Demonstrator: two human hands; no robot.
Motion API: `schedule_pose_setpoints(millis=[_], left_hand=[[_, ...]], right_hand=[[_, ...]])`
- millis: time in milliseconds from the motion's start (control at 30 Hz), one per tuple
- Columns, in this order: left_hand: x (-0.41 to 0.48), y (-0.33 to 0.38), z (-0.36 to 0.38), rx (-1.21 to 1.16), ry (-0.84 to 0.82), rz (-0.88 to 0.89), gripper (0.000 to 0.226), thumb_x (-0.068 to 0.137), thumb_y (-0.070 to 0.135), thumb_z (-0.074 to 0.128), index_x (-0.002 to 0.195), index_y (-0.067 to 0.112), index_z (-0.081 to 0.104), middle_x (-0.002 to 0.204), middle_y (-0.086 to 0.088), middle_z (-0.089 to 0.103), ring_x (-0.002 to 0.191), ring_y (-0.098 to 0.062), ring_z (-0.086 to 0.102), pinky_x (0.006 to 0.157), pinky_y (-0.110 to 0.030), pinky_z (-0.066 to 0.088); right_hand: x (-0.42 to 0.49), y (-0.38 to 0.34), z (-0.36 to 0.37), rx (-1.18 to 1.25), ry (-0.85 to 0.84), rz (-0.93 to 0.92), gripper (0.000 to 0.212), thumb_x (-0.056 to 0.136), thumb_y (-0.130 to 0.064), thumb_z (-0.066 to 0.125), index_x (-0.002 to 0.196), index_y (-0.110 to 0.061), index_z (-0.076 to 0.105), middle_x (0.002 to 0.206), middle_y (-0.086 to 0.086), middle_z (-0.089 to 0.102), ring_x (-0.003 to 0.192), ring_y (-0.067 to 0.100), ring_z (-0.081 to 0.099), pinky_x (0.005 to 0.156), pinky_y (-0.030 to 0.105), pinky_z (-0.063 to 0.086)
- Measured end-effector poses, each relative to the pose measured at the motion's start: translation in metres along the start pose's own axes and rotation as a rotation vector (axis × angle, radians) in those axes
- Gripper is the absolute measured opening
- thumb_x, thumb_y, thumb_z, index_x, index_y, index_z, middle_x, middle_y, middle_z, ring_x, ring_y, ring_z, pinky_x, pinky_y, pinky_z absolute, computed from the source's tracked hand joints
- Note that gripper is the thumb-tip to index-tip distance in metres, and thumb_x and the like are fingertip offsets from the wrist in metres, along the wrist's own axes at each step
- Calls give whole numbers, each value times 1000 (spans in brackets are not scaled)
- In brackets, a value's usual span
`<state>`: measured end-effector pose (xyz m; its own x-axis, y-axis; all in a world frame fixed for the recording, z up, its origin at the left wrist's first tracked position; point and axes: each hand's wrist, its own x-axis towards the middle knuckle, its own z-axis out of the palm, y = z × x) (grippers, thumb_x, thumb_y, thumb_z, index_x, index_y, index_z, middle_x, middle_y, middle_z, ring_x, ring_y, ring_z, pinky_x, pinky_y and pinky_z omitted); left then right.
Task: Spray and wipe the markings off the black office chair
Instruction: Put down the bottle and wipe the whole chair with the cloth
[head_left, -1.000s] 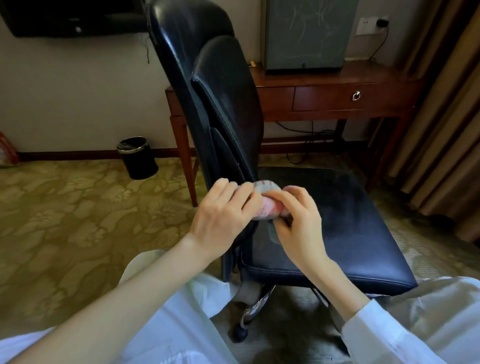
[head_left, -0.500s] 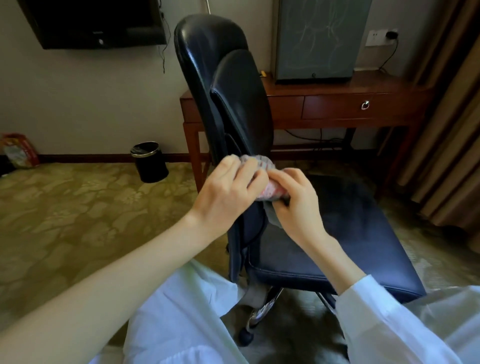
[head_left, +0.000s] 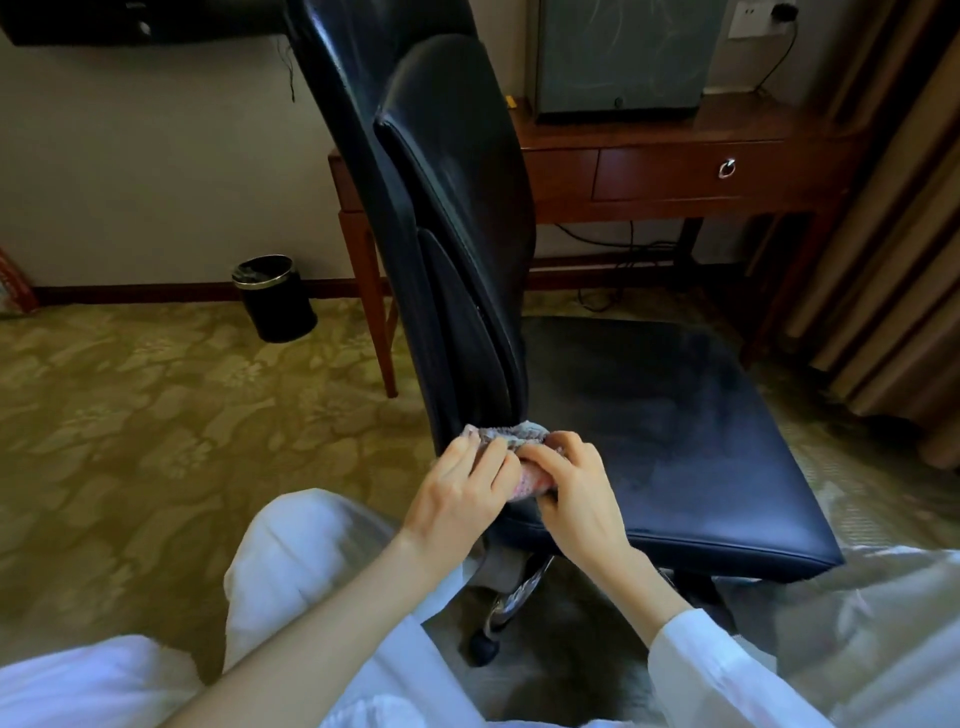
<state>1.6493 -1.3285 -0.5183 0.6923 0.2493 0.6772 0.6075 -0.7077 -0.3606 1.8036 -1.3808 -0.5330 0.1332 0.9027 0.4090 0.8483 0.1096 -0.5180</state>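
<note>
While both hands meet at the seat's near rear corner, the black leather office chair (head_left: 649, 415) stands side-on before the person, its tall padded backrest rising straight above the fingers and its flat seat spreading away to their right. A bunched pink-and-grey cloth (head_left: 514, 435) sits between the hands, pressed against the chair where backrest and seat join. The left hand (head_left: 457, 493) lays its curled fingers (head_left: 493, 460) over the cloth's left side, and the right hand (head_left: 582, 499) clamps its bent fingers (head_left: 563, 452) on the right side, so both are grasping the cloth and nearly touch each other. Whether any markings remain under the cloth cannot be told.

Below the fingers the chair's chrome base (head_left: 511, 597) runs down to a black caster (head_left: 483, 647). White trousers (head_left: 291, 571) lie below and left of them, and a white sleeve (head_left: 727, 675) covers the right forearm.

Far above and to the right of the fingers, beyond the seat, a reddish-brown wooden counter (head_left: 649, 140) carries a grey box-shaped cabinet (head_left: 618, 52); its drawer has a silver ring pull (head_left: 727, 168). Up and to the left of the fingers, a round black waste bin with a silver rim (head_left: 275, 301) stands on the olive-gold floral carpet (head_left: 130, 415) by the wall. Beige curtains (head_left: 893, 260) hang far off to the right.
</note>
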Motion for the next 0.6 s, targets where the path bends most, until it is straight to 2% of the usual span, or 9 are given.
schedule_pose_setpoints(millis=[100, 167, 233, 333, 433, 500, 600], left_hand=[[-10, 10, 10, -53, -59, -47, 16, 81, -1, 61, 93, 6, 68, 93, -13, 67, 83, -29, 65, 87, -38, 53], [-19, 19, 15, -138, -141, -105, 22, 72, 5, 72, 93, 7, 68, 91, -11, 67, 78, -25, 63, 80, -35, 52], [-24, 25, 13, -229, -191, -127, 24, 70, 11, 73, 93, 9, 69, 91, -9, 67, 74, -23, 61, 74, -33, 52], [-11, 22, -13, -237, -123, -110, 23, 82, 17, 52, 95, 10, 71, 95, -7, 69, 80, -22, 64, 77, -34, 51], [21, 1, -51, -158, 35, -118, 30, 93, 8, 43, 98, 11, 72, 99, -6, 69, 86, -24, 66, 81, -37, 48], [43, -20, -75, -127, 105, -142, 37, 97, 5, 34, 101, 8, 71, 101, -8, 69, 87, -26, 65, 80, -39, 48], [70, -48, -112, -76, 169, -174, 31, 91, 3, 42, 104, 6, 69, 104, -9, 68, 90, -29, 65, 83, -40, 45]], right_hand=[[-8, 6, 3, -48, -58, 25, 43, 83, -5, 67, 121, -26, 64, 124, 5, 53, 107, 25, 48, 83, 24, 40], [-16, 10, 5, -66, -92, 56, 46, 83, -3, 66, 122, -27, 63, 121, 4, 54, 105, 25, 49, 83, 22, 39], [-25, 12, 3, -48, -80, 73, 49, 78, 0, 70, 118, -26, 65, 115, 3, 56, 102, 26, 52, 80, 19, 39], [-27, 9, -13, -15, 1, 13, 53, 70, 2, 77, 114, -26, 66, 113, 2, 57, 101, 25, 55, 81, 12, 35], [-8, -14, -44, 17, 125, -112, 54, 69, 4, 76, 116, -22, 65, 114, 4, 55, 101, 25, 53, 83, 22, 44], [14, -38, -68, 18, 195, -185, 52, 70, 5, 74, 116, -18, 66, 114, 8, 55, 102, 25, 51, 84, 25, 42], [45, -75, -103, 23, 265, -262, 49, 73, 4, 72, 117, -16, 66, 116, 10, 55, 105, 26, 50, 87, 24, 37]])
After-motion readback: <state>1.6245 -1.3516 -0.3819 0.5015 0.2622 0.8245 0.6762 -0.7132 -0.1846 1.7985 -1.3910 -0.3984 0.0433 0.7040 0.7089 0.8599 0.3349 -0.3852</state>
